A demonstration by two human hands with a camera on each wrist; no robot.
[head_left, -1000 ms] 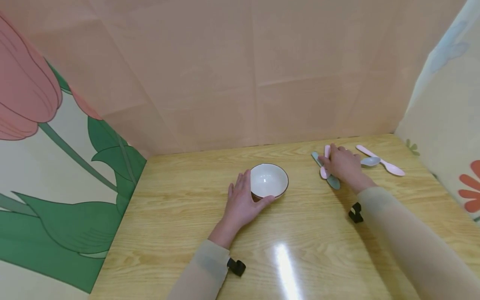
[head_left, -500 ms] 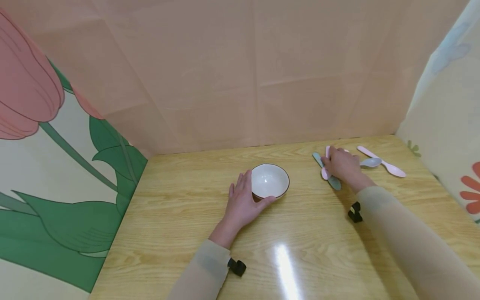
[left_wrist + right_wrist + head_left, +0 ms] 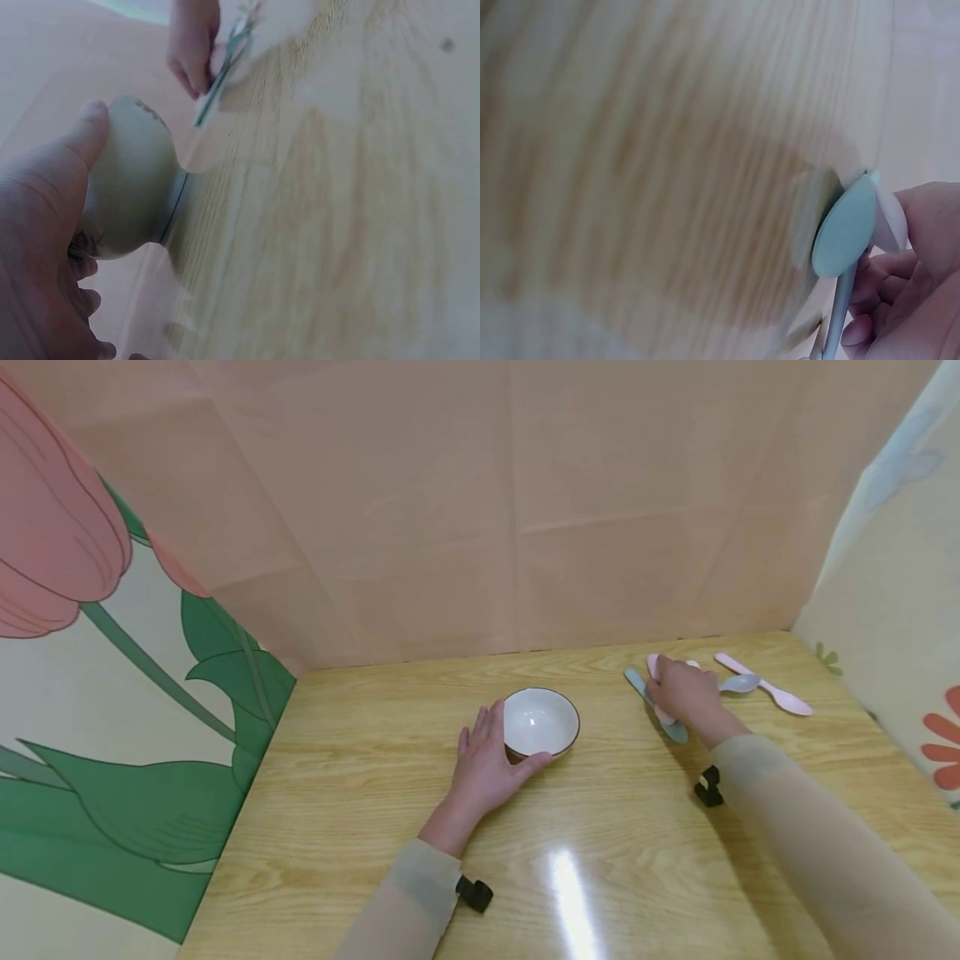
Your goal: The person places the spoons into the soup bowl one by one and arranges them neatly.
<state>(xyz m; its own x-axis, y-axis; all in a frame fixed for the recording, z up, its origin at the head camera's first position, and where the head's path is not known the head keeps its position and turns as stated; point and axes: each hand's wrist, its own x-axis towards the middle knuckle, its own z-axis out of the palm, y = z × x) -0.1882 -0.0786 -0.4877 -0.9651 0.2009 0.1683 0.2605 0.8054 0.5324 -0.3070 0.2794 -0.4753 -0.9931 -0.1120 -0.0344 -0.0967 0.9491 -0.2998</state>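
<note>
My left hand (image 3: pixel 483 772) holds the near left side of a white bowl (image 3: pixel 540 718) with a dark rim, thumb and fingers spread round it. The left wrist view shows the bowl (image 3: pixel 135 180) upright on the table, between thumb and fingers. Over at the right, my right hand (image 3: pixel 684 692) pinches a pink spoon (image 3: pixel 652 666), whose middle is hidden by the fingers. This spoon overlaps a grey-green spoon (image 3: pixel 677 732) lying on the table. In the right wrist view, the green spoon (image 3: pixel 847 229) covers part of the pale spoon (image 3: pixel 889 225) at the thumb.
Right of the right hand, a grey-lilac spoon (image 3: pixel 740 683) lies across another pink spoon (image 3: pixel 787 700). A small white piece (image 3: pixel 693 663) shows behind that hand. The wooden table (image 3: pixel 337 777) meets a peach-coloured backdrop (image 3: pixel 420 568), with printed flower panels at both sides.
The right hand has shifted slightly towards me, and the pink spoon's bowl end has swung right over the green spoon. The left hand and bowl stay put.
</note>
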